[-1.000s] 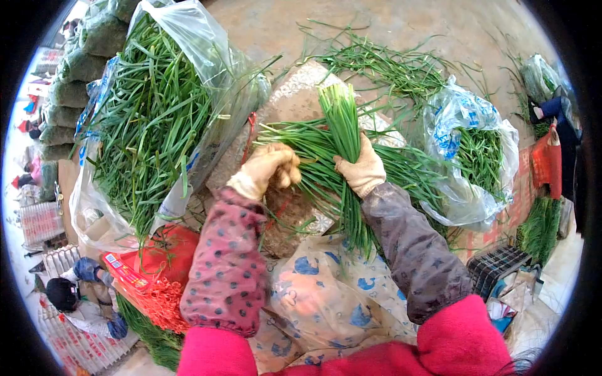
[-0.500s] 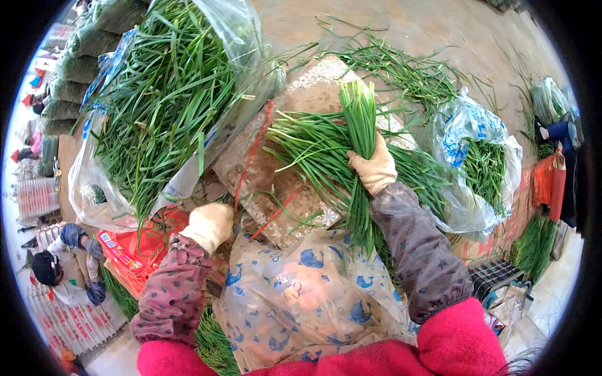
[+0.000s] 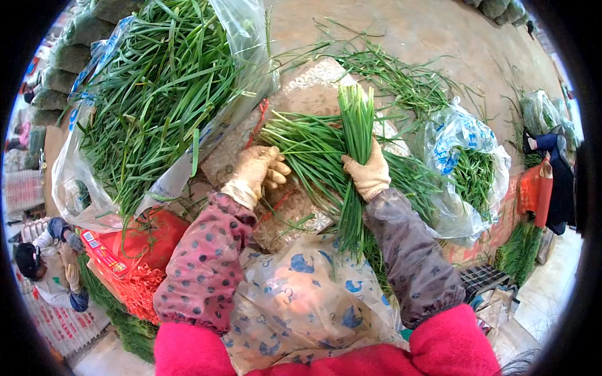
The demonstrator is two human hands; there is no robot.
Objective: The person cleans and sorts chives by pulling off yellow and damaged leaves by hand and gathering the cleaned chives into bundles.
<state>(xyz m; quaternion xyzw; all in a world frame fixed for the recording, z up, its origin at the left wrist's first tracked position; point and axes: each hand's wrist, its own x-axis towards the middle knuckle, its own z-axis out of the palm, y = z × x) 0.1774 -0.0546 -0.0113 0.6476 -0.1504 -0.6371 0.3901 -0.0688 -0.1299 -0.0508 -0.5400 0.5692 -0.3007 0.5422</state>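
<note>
My right hand [image 3: 369, 170], in a cream glove, is closed around an upright bundle of green garlic chives [image 3: 356, 128], pale cut ends at the top. Beneath that bundle a loose pile of chives [image 3: 301, 141] lies crosswise on a dirty patterned board [image 3: 313, 78]. My left hand [image 3: 258, 172], also gloved, is over the board's left side, beside the pile's pale ends. Its fingers are loosely curved and apart, with no bundle in them. A red strand [image 3: 260, 116] reaches down to that hand, where the glove hides the rest.
A big plastic bag of chives [image 3: 157, 106] stands at left, a smaller bag [image 3: 473, 166] at right. Loose leaves [image 3: 407, 78] litter the floor behind the board. Red netting [image 3: 141, 291] hangs at lower left, near another person [image 3: 53, 266]. Printed plastic [image 3: 301, 301] covers my lap.
My left hand has moved up and right from the board's lower left edge towards the chive pile, its fingers loosening. My right hand keeps hold of the upright bundle in nearly the same place.
</note>
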